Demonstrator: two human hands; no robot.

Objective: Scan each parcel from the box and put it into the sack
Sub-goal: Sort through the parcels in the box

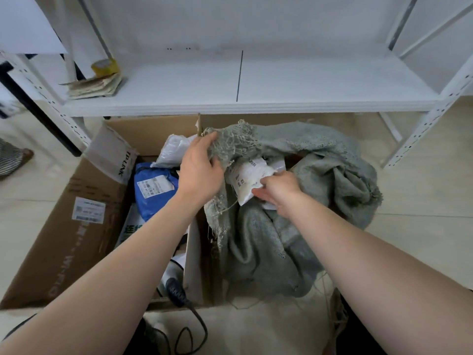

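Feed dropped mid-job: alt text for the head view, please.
The right hand holds a white labelled parcel at the mouth of the grey-green woven sack, whose frayed rim the left hand grips. Beside it, the open cardboard box holds a blue parcel, with the barcode scanner at its near edge.

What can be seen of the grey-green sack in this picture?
The sack is grey-green coarse woven cloth, crumpled and slumped, with a frayed, stringy rim. It lies right of the cardboard box of parcels. The left hand grips its rim and holds the mouth up; the right hand holds a white parcel at that opening.
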